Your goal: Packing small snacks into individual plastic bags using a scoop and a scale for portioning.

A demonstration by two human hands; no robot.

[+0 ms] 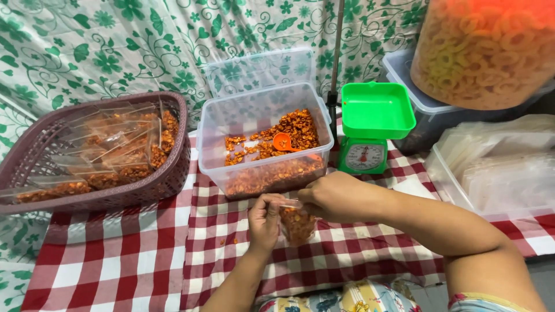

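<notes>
A small clear plastic pouch of orange-brown snack (pixel 298 224) hangs between both hands over the near part of the red-and-white checked cloth (pixel 133 254). The left hand (pixel 265 221) pinches its top left edge; the right hand (pixel 335 196) grips the top right. Just beyond stands a clear plastic tub of the same snack (pixel 263 173), holding an orange scoop (pixel 283 142).
</notes>
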